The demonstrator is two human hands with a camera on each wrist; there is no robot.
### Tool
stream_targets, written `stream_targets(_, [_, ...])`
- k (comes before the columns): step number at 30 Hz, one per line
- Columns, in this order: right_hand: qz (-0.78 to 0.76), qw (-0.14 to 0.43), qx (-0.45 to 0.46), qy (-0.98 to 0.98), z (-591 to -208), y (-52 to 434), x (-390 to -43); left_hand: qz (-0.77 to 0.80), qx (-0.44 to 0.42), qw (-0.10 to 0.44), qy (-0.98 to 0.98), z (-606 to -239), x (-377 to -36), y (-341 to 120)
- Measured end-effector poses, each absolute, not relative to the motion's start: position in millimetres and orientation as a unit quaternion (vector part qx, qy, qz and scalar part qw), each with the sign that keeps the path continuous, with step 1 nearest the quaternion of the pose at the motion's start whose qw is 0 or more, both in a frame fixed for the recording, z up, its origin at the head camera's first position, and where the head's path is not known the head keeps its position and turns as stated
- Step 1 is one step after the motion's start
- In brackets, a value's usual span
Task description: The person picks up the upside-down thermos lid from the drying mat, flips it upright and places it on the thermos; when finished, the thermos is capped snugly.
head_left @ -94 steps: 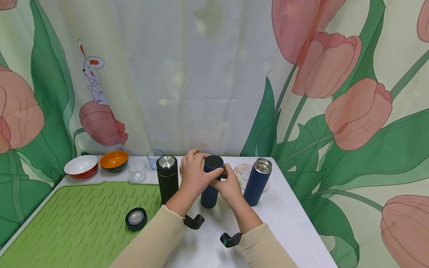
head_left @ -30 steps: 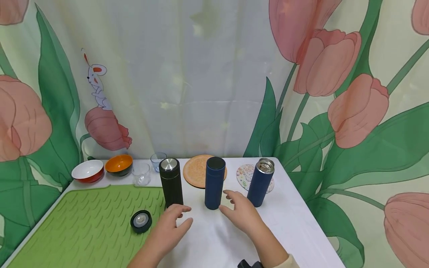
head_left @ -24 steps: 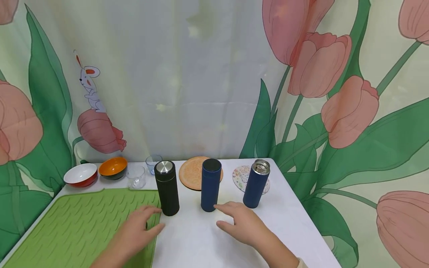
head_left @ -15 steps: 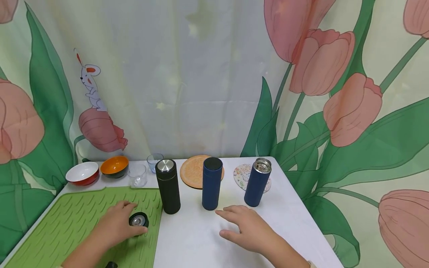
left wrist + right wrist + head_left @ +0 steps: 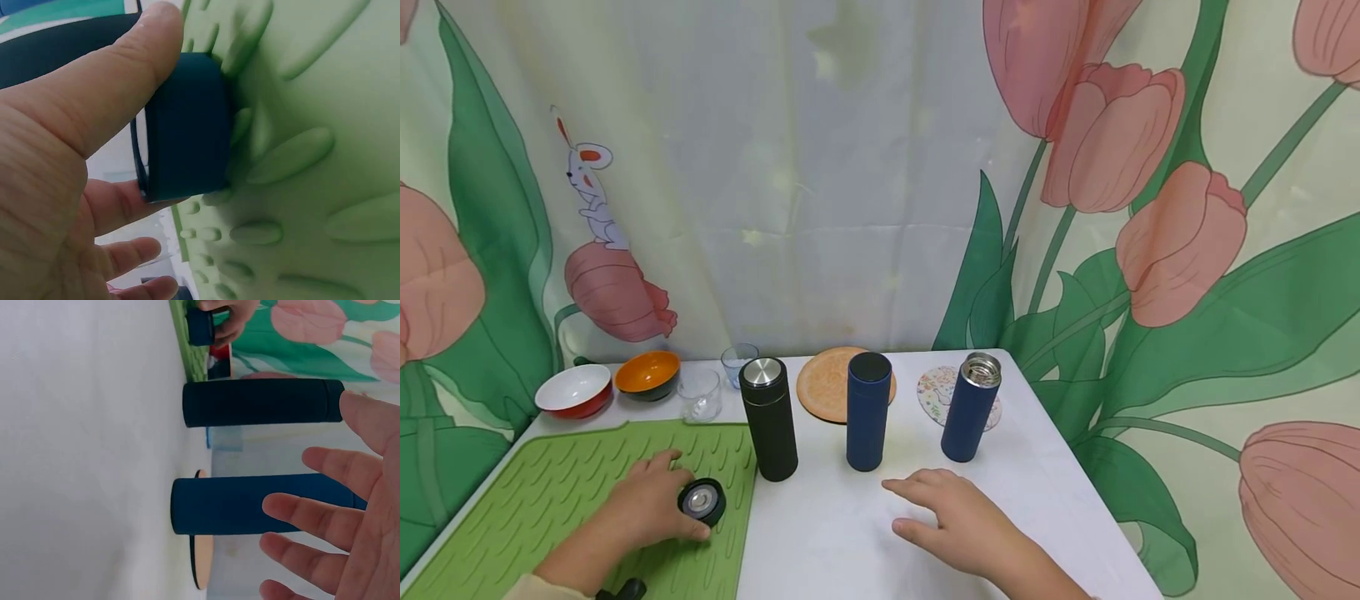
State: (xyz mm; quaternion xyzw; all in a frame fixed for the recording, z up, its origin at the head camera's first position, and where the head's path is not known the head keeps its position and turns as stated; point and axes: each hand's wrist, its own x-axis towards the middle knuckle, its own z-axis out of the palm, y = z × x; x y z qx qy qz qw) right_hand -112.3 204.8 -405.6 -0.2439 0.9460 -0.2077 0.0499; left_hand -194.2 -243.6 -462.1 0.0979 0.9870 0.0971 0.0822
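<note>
My left hand (image 5: 651, 504) pinches a dark thermos lid (image 5: 702, 501) between thumb and fingers, low over the green mat. The lid's steel-centred inner side faces up in the head view; its dark side wall (image 5: 190, 125) shows in the left wrist view. My right hand (image 5: 958, 521) hovers with spread fingers in front of the blue thermos (image 5: 867, 412), holding nothing. That thermos stands upright with its dark-topped lid on. Right of it stands an uncapped blue thermos (image 5: 967, 417), its steel mouth bare. A black thermos (image 5: 770, 425) with a silver-topped lid stands to the left.
A green drying mat (image 5: 580, 467) covers the table's left side. At the back left are a red-and-white bowl (image 5: 574, 392), an orange bowl (image 5: 647, 375) and two glasses (image 5: 700, 393). A round cork mat (image 5: 823, 387) and a floral coaster (image 5: 934, 392) lie behind the thermoses.
Both hands have left the middle thermos, which now stands alone. My left hand has moved left to the lid on the mat and grips it. The right hand has drawn back slightly.
</note>
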Motion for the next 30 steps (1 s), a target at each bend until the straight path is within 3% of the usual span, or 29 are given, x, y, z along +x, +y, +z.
stream_targets(8, [-0.22, 0.046, -0.253, 0.941, -406, 204, -109, 0.097, 0.093, 0.074, 0.988, -467, -195, -244])
stream_targets(13, [-0.229, 0.075, -0.24, 0.94, -407, 203, -108, 0.095, 0.099, 0.067, 0.988, -469, -193, -243])
stream_targets(22, [-0.238, 0.105, -0.221, 0.94, -412, 200, -107, 0.081, 0.136, -0.077, 0.984, -458, -170, -217])
stream_targets(30, [-0.247, 0.091, -0.231, 0.937, -413, 198, -105, 0.132, 0.148, -0.099, 0.975, -436, -141, -176])
